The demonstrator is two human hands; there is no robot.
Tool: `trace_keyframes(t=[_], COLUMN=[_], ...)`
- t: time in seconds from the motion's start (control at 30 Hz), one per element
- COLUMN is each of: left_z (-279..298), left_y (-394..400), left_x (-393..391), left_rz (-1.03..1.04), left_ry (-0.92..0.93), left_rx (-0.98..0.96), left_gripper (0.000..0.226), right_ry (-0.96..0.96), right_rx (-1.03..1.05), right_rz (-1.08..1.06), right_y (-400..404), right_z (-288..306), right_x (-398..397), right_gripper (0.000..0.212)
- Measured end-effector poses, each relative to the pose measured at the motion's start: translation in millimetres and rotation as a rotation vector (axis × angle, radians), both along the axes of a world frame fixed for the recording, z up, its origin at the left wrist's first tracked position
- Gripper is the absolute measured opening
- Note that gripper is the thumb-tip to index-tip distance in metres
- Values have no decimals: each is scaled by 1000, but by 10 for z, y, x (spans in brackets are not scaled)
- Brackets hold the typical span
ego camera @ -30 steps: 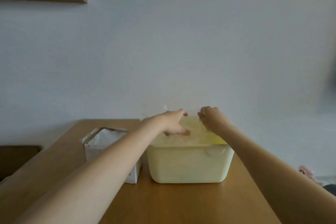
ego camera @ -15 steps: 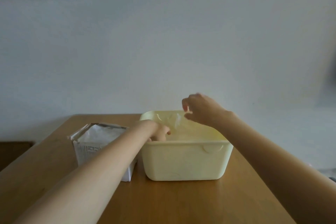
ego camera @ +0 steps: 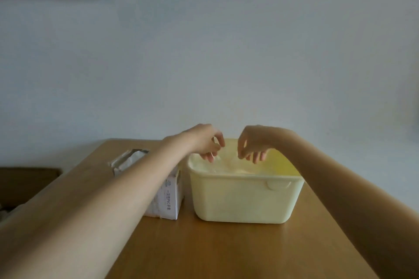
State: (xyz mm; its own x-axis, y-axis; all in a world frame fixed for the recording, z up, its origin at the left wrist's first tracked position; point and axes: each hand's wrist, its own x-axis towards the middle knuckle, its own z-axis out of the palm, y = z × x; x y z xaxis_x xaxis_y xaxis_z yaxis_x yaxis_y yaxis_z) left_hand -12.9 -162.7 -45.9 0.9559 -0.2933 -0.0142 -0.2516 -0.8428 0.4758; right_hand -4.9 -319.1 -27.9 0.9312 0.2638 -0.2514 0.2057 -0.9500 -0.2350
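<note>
The bare wooden desk [ego camera: 226,253] lies open on the near side of the fingers [ego camera: 209,157] — plenty of room to draw back toward the body. Further on, a pale yellow tub [ego camera: 244,201] stands directly under both hands, with an opened white box [ego camera: 169,199] just beside it, below and outside the left fingers. Over the tub's mouth the left hand [ego camera: 201,140] and the right hand [ego camera: 255,142] hang side by side, apart. Each has thumb and forefinger curled into a pinch on a thin clear film [ego camera: 226,162] that sags into the tub between them; the film is faint, so its outline cannot be told. The step in hand looks like spreading this film across the opening. Next, I judge, the fingers must part and carry the film's edge out over the rim on each side — gently, since it could slip or tear. The left side is tight against the box; beyond the fingers, the wall [ego camera: 226,63] leaves little room
</note>
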Motion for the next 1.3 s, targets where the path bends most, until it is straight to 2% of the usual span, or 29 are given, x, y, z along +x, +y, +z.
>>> trace_keyframes(t=[0.07, 0.13, 0.2, 0.3, 0.4, 0.5, 0.57, 0.63, 0.73, 0.8, 0.9, 0.97, 1.03, 1.1, 1.2, 1.3], left_z=[99, 130, 110, 64, 36, 53, 46, 10, -59, -92, -107, -97, -83, -94, -136, -146], left_y=[224, 513, 791, 1139, 1348, 1453, 1468, 1476, 1433, 1399, 1389, 1408, 1415, 1400, 1353, 1371], left_x=[-67, -157, -227, -376, -529, -600, -590, -555, -506, -487, -477, -477, -474, -469, -459, -448], left_rz=[33, 73, 104, 128, 110, 86, 75, 91, 98, 124, 152, 162, 176, 192, 203, 209], left_ry=[-97, -121, -98, -50, 30, 60, 59, 41, 21, -7, -27, -37, -37, -39, -61, -68], left_rx=[-39, -6, 40, 83, -1, -91, -105, -131, -145, -154, -163, -188, -219, -220, -198, -163], left_gripper=[25, 26, 27, 26, 25, 29, 29, 24, 22, 9, 25, 28, 26, 25, 31, 30], right_ry=[-173, -263, -259, -197, -196, -258, -275, -278, -320, -412, -529, -502, -334, -215, -253, -279], right_rx=[58, 196, 274, 188, 138, 128, 200, 294, 300, 277, 368, 471, 584, 604, 618, 796], right_rz=[67, 175, 264, 316, 315, 306, 282, 255, 301, 313, 246, 203, 173, 163, 193, 163], right_y=[237, 555, 863, 1272, 1491, 1550, 1538, 1529, 1551, 1566, 1526, 1482, 1447, 1442, 1449, 1440], right_z=[136, 197, 167, 45, -121, -192, -175, -147, -112, -78, 1, 26, 3, -54, -86, -37], right_x=[-65, -162, -247, -372, -376, -338, -319, -302, -335, -346, -305, -264, -262, -276, -276, -280], right_gripper=[21, 16, 16, 28, 35, 32, 24, 7, 13, 18, 18, 18, 22, 23, 24, 26])
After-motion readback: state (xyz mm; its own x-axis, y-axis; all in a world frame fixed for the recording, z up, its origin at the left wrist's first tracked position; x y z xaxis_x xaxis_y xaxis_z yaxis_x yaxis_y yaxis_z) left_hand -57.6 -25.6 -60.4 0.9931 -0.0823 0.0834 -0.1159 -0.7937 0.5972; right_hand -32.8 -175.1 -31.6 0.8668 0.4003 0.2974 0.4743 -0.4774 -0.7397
